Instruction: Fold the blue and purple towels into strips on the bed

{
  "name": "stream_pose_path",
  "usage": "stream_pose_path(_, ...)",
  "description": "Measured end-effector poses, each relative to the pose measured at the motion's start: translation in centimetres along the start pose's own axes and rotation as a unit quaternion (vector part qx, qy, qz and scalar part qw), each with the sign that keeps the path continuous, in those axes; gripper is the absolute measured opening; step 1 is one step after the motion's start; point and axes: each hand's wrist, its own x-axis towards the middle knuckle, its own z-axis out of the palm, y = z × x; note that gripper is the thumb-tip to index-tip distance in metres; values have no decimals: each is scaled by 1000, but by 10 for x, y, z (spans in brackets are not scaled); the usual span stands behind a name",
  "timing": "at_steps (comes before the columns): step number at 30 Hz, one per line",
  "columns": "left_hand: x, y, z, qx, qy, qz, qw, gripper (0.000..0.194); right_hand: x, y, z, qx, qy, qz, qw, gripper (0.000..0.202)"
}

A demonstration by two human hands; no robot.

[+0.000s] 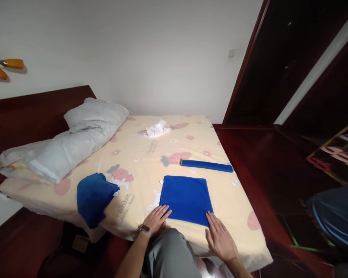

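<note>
A blue cloth lies spread flat on the bed, a small white tag at its far left corner. My left hand, with a watch on the wrist, rests its extended fingers at the cloth's near left corner. At the near right corner lies my right hand, fingers stretched out along the edge. Farther back, a blue cloth folded into a long narrow strip points toward the bed's right side. To the left, a crumpled blue cloth hangs partly over the near edge.
The bed's patterned cover spreads under the cloths. A grey-white bundle of bedding leans by the headboard. A white plastic bag lies toward the wall. On the right stand a slipper rack and a blurred dark blue item.
</note>
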Motion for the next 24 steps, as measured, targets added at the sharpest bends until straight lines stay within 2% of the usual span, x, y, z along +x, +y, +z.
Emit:
stream_pose_path(5, -2, 1, 2, -14, 15, -8, 1000, 72, 1, 0, -3, 7, 4, -6, 1000, 76)
stream_pose_path(19, -1, 2, 5, -3, 7, -26, 1000, 74, 2, -1, -1, -21, 13, -13, 1000, 76)
stream_pose_path(24, -2, 0, 6, -7, 23, -18, 1000, 71, 2, 0, -1, -16, 17, -13, 1000, 74)
